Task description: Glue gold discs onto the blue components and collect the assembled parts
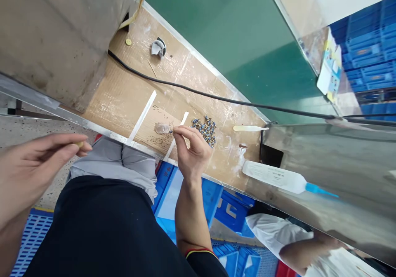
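Observation:
My right hand [192, 150] rests over a cardboard-covered bench [123, 95], thumb and forefinger pinched on a small metal part [172, 132] next to a clear blob [162, 127]. A pile of small blue and brass parts [206, 128] lies just beyond the knuckles. Two white strips [142, 116] [182, 121] lie on the cardboard by that hand. My left hand [34, 165] hovers off the bench edge at the left. Its fingers are closed on a small tan piece [80, 144], most of which is hidden.
A black cable [192, 90] crosses the bench. A white bottle with a blue tip [278, 177], a pale stick [249, 127] and a crumpled scrap [159, 47] lie around. A green belt [247, 34] runs behind, with blue crates [368, 46] further back. A co-worker's white sleeve [275, 231] shows lower right.

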Demonstrator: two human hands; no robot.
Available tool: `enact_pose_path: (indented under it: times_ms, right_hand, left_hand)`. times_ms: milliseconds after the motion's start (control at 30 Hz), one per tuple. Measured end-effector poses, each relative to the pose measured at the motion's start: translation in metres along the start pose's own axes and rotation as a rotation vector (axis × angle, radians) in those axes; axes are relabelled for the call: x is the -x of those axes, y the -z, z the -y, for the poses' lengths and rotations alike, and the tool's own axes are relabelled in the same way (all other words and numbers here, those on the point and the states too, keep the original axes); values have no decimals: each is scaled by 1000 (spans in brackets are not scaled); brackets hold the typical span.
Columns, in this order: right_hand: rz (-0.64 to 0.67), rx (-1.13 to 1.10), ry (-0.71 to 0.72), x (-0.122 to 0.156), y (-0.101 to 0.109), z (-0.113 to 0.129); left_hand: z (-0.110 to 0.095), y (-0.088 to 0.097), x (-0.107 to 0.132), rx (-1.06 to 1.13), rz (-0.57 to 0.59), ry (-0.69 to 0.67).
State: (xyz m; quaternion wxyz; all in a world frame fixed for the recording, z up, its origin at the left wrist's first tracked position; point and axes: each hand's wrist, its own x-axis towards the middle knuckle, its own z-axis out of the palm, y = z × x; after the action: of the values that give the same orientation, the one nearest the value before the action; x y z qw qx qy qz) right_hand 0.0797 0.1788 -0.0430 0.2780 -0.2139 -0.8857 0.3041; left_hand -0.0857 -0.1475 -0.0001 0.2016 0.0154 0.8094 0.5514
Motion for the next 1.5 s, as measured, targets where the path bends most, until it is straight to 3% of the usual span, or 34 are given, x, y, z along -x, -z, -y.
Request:
enact_pose_path:
  times_ms: [167,367,700,800,967,1200,1500]
  right_hand:
    - [13,37,13,-1,0,0]
    - [-13,55,82,-1,0,1]
    - [-160,144,173,5,-2,4]
    - [-209,13,109,13,0,21]
    - [-166,-257,14,31,-8,59]
    - [-129,-365,53,37,-23,74]
    - [-112,-358,82,36,-21,76]
  left_hand:
    - [16,-19,3,106,294,134]
    - [8,-41,1,235,426,216]
    - [7,-84,4,255,457,53]
    - [5,-91,7,258,465,2]
    - [-6,-102,13,214,410,-126]
    - [-14,-108,16,116,386,-270]
    - [-15,-107,19,7,361,-428]
